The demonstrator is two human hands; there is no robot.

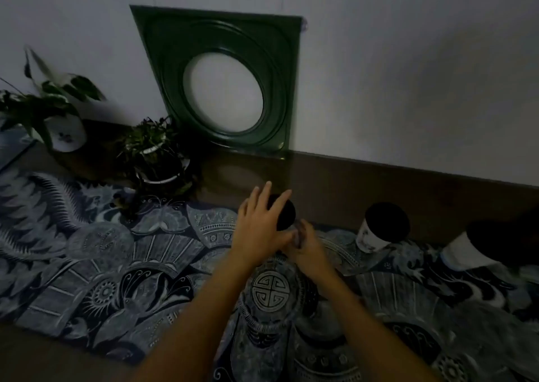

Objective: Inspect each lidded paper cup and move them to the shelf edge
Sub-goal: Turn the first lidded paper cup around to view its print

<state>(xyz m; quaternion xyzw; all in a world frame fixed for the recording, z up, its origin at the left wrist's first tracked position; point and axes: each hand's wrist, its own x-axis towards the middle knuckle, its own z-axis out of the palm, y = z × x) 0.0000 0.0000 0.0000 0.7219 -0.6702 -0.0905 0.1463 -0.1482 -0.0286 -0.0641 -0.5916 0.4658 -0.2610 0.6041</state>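
Both hands on the middle cup [284, 211] on the patterned cloth [116, 253]: left hand [259, 227] spread over its dark lid, right hand [306, 241] wrapping the base, so keep it upright, check lid seating, then lift clear of the neighbouring cup [379, 230].
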